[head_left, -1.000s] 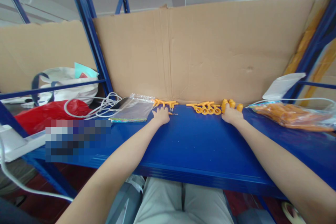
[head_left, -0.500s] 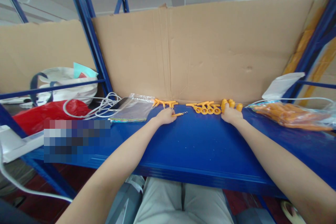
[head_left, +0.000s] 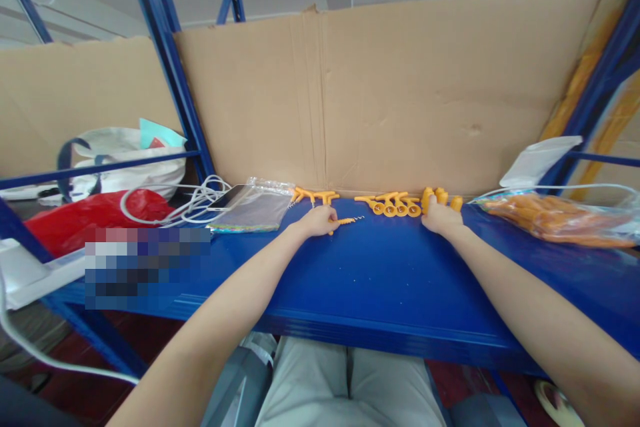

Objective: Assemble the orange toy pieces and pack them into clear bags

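**Both hands at the back of the blue shelf**

Left hand point(head_left: 317, 221) has its fingers clenched on an orange corkscrew point(head_left: 347, 220) – screw tip pointing right, low over the shelf point(head_left: 380, 280). Right hand point(head_left: 441, 219) grasps orange caps point(head_left: 442, 197), just beside a row of orange handles point(head_left: 395, 205) along the cardboard point(head_left: 400, 93)

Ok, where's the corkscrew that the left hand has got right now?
In the head view the orange corkscrew lies left of centre on the blue shelf, held by the left hand, its screw tip pointing right, below the row of orange handles.
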